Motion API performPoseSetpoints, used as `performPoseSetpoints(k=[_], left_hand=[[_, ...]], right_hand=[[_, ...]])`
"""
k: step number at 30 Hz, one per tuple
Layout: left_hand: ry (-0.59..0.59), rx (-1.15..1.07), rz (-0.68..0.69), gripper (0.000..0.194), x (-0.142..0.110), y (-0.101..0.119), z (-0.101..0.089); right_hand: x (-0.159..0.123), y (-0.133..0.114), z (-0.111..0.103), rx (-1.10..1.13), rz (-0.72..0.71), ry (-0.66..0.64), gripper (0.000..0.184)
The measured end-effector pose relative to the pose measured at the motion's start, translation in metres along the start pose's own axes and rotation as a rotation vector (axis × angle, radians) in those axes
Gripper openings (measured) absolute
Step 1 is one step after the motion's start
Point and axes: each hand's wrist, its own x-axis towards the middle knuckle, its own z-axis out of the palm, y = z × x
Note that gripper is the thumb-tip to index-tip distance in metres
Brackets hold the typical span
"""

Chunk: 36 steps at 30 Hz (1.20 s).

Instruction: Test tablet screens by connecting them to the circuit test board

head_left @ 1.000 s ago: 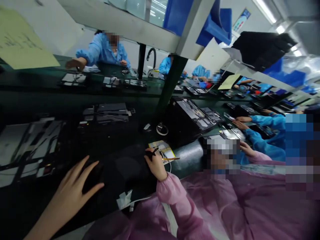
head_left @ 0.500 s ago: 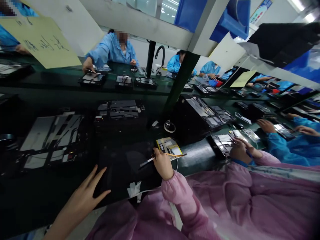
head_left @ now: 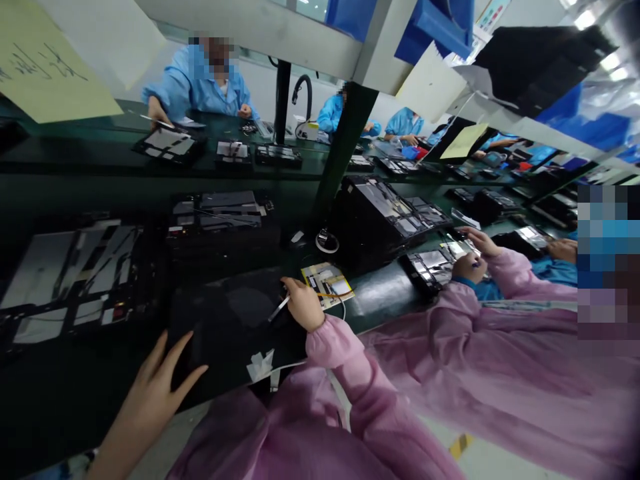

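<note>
Left hand (head_left: 167, 380) spread open on black panel (head_left: 235, 320); right hand (head_left: 303, 305) pinching thin white stick (head_left: 278, 309); small circuit board (head_left: 327, 283) lying unmounted just beside panel, frame centre.

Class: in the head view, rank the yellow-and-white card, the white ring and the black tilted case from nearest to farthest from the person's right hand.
From the right hand:
1. Yellow-and-white card, just ahead.
2. White ring, beyond it.
3. Black tilted case, farther right.
</note>
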Motion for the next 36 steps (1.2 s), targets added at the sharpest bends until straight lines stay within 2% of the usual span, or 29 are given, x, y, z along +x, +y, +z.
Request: performPoseSetpoints(k=[2,5,8,11,14,16,18,20,22,25,27,31,33,36], left_hand=[[0.007,0.016,0.04,0.06,0.016,0.016,-0.01],[0.061,-0.001,0.219,0.05,0.052,0.058,-0.032],[-0.058,-0.039,0.459,0.035,0.1,0.112,-0.037],[-0.17,-0.033,0.594,0.027,0.146,0.16,-0.012],[-0.239,0.005,0.693,0.017,0.175,0.187,0.028],[-0.219,0.023,0.751,0.014,0.181,0.192,0.049],[-0.163,0.005,0.777,0.015,0.182,0.19,0.062],[-0.128,-0.085,0.735,0.014,0.182,0.184,0.068],[-0.143,-0.264,0.613,0.014,0.184,0.178,0.072],[-0.2,-0.538,0.437,0.015,0.192,0.17,0.075],[-0.208,-0.632,0.376,0.011,0.197,0.168,0.077],[-0.184,-0.668,0.351,0.012,0.197,0.167,0.076],[-0.167,-0.66,0.359,0.012,0.195,0.168,0.075],[-0.165,-0.604,0.384,0.012,0.194,0.169,0.076]], right_hand=[[0.003,0.011,-0.004,0.157,-0.004,0.093,0.026],[0.002,0.03,-0.012,0.391,0.039,0.205,0.02],[-0.001,0.045,-0.02,0.622,0.111,0.22,0.019],[0.001,0.052,-0.022,0.737,0.153,0.219,0.022],[0.003,0.059,-0.025,0.745,0.128,0.215,0.023],[0.002,0.069,-0.032,0.751,0.086,0.168,0.024],[-0.002,0.083,-0.042,0.817,0.024,0.036,0.027],[-0.006,0.097,-0.052,0.892,-0.045,-0.153,0.034],[-0.006,0.106,-0.055,0.865,-0.091,-0.257,0.036],[0.006,0.101,-0.047,0.572,-0.135,-0.155,0.041],[0.016,0.09,-0.035,0.304,-0.184,-0.105,0.041],[0.03,0.068,-0.017,-0.143,-0.282,-0.155,0.028],[0.033,0.065,-0.014,-0.259,-0.299,-0.134,0.025],[0.031,0.071,-0.015,-0.286,-0.229,-0.045,0.023]])
